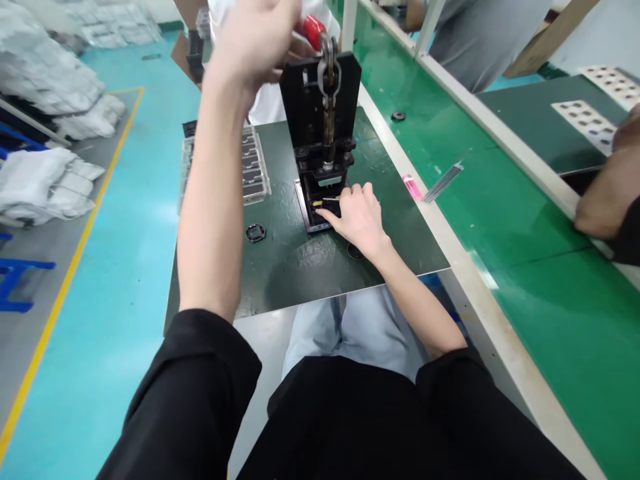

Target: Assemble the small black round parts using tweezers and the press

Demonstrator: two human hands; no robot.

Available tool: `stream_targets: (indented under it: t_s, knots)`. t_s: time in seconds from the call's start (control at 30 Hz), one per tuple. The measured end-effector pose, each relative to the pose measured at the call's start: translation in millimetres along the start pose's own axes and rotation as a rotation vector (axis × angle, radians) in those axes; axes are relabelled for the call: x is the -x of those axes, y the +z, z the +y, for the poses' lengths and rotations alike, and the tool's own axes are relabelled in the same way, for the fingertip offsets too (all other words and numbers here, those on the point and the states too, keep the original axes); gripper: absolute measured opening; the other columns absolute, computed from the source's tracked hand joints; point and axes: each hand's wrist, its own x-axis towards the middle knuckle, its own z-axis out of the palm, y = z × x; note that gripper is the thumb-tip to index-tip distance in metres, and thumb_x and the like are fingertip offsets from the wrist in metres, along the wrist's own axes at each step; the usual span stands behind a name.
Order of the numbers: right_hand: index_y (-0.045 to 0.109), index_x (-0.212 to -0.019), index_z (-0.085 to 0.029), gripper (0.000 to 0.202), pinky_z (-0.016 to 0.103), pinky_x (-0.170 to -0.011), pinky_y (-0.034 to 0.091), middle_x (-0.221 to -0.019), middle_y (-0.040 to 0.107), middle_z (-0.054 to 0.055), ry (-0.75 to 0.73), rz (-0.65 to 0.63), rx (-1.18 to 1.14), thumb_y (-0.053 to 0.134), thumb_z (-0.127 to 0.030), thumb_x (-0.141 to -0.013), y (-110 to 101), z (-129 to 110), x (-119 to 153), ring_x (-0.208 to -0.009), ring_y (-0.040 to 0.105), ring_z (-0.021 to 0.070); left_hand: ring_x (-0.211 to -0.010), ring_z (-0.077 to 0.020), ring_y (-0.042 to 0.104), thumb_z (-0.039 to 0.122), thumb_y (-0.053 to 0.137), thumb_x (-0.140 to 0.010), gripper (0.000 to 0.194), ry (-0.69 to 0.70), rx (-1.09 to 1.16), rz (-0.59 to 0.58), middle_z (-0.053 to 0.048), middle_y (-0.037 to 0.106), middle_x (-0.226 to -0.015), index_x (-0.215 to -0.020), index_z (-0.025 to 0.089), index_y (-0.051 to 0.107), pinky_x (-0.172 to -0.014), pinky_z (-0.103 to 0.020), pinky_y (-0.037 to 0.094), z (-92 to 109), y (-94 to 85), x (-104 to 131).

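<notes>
A black hand press (320, 107) stands on the dark green table (285, 273). My left hand (260, 40) is raised at its top, fingers curled round the red handle (313, 31). Low at the press, my right hand (357, 217) reaches in from the right, its thumb and fingers around the base. A thin metal piece (330, 199) shows at the fingertips, beside a small yellow part (317, 203). What the fingertips grip is too small to tell. One black round part (255, 233) lies left of the press, and another (355, 251) lies partly under my right wrist.
A clear tray of dark parts (255, 167) sits at the table's back left. Along the right runs a green conveyor (480, 180) with a pale rail, a black disc (399, 116) and a pink label (412, 187). A person's arm (607, 193) is at the far right.
</notes>
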Motion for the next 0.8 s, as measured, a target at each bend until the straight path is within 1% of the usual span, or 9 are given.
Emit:
stream_targets:
  t_s: [0.03,0.1,0.13,0.2,0.27,0.4,0.53,0.67,0.8]
  knots:
    - [0.068,-0.099,-0.006,0.048,0.057,-0.09,0.051,-0.104,0.067,0.027,0.014,-0.012,0.004,0.067,-0.053,-0.092,-1,-2,-5,-0.11,0.057,0.043,-0.076,-0.0119,0.066,0.061,0.045,-0.106,0.049,-0.055,-0.004,-0.015,0.002,0.063,-0.072,-0.086,0.018,0.055,-0.083,-0.05,0.06,-2,-3.3,17]
    - [0.068,-0.094,-0.009,0.042,0.055,-0.088,0.051,-0.099,0.068,0.024,0.035,-0.037,-0.011,0.07,-0.05,-0.09,-5,-2,-10,-0.108,0.058,0.0416,-0.086,-0.0091,0.063,0.062,0.037,-0.107,0.044,0.023,-0.041,0.294,0.003,0.061,-0.085,-0.094,0.021,0.048,-0.092,-0.039,0.057,2,-5.8,62]
    - [0.068,-0.091,-0.011,0.039,0.053,-0.087,0.051,-0.095,0.069,0.022,0.04,-0.052,-0.031,0.071,-0.05,-0.089,-9,0,-9,-0.105,0.058,0.0399,-0.088,-0.0073,0.061,0.058,0.033,-0.109,0.04,0.099,-0.07,0.411,0.003,0.06,-0.091,-0.098,0.021,0.045,-0.092,-0.035,0.055,7,-4.6,89]
    - [0.068,-0.087,-0.015,0.036,0.048,-0.085,0.051,-0.09,0.07,0.016,0.041,-0.059,-0.096,0.072,-0.051,-0.087,-20,11,3,-0.098,0.06,0.0349,-0.084,-0.007,0.057,0.046,0.029,-0.113,0.031,0.211,-0.137,0.456,0.001,0.058,-0.094,-0.102,0.021,0.045,-0.078,-0.029,0.051,23,1.2,144]
    - [0.069,-0.088,-0.019,0.035,0.045,-0.085,0.05,-0.088,0.071,0.011,0.048,0.006,-0.16,0.07,-0.054,-0.088,-35,30,30,-0.091,0.06,0.0295,-0.078,-0.0096,0.057,0.031,0.031,-0.114,0.024,0.283,-0.215,0.28,-0.002,0.061,-0.094,-0.106,0.02,0.051,-0.069,-0.029,0.047,41,9.6,196]
    - [0.07,-0.088,-0.025,0.04,0.044,-0.076,0.045,-0.081,0.071,0.009,0.204,0.29,-0.099,0.068,-0.064,-0.084,-68,99,111,-0.076,0.059,0.0262,-0.095,-0.02,0.067,0.025,0.039,-0.107,0.027,0.443,-0.375,-0.405,-0.009,0.072,-0.105,-0.125,0.014,0.056,-0.077,-0.032,0.053,71,31.4,264]
    - [0.057,-0.058,-0.031,0.06,0.043,-0.058,0.03,-0.053,0.057,0.009,0.436,0.326,0.109,0.072,-0.089,-0.059,-89,190,160,-0.049,0.034,0.0198,-0.127,-0.0301,0.06,0.039,0.042,-0.107,0.05,0.351,-0.444,-0.61,-0.017,0.063,-0.14,-0.147,0.009,0.046,-0.099,-0.039,0.052,85,62.4,288]
    - [0.035,-0.039,-0.031,0.071,0.042,-0.056,0.022,-0.034,0.028,-0.001,0.633,0.376,0.176,0.078,-0.084,-0.059,-105,265,131,-0.042,0.017,0.0112,-0.126,-0.0328,0.061,0.04,0.043,-0.106,0.05,0.245,-0.404,-0.618,-0.02,0.065,-0.135,-0.143,0.008,0.049,-0.1,-0.044,0.051,86,82.9,286]
    - [0.034,-0.031,-0.027,0.073,0.045,-0.062,0.025,-0.033,0.033,0.0,0.842,0.361,0.18,0.085,-0.068,-0.064,-103,310,57,-0.043,0.025,0.0096,-0.131,-0.0289,0.059,0.021,0.045,-0.101,0.038,0.22,-0.126,-0.688,-0.019,0.065,-0.134,-0.137,0.01,0.049,-0.106,-0.046,0.054,72,77.6,279]
